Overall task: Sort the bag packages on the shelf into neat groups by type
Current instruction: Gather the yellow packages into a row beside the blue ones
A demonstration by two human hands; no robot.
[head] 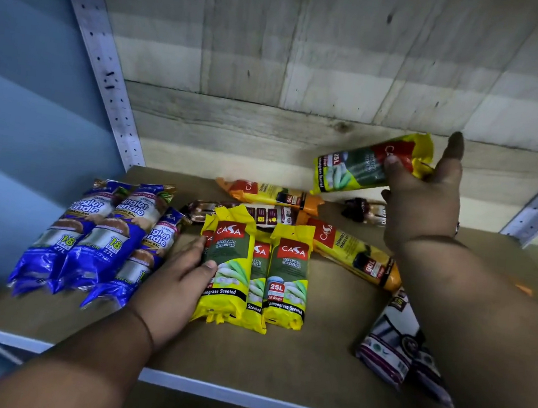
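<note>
The blue packs (pixel 96 237) at the left are wrapped in glossy plastic film, creased and crinkled at the ends, with bright highlights caught on the folds. The yellow packs (pixel 253 269) in the middle are covered in smooth printed plastic with a softer sheen, as is the one (pixel 362 167) raised at the back. The orange packs (pixel 272 194) behind are wrapped in a shiny film too. The shelf board (pixel 276 365) is seen as matt brown, like hardboard, edged with a smooth white strip (pixel 239 393). The back wall (pixel 276 70) is made of rough, pale, knotted planks. The uprights (pixel 103 60) are of perforated grey metal, dull in finish.
</note>
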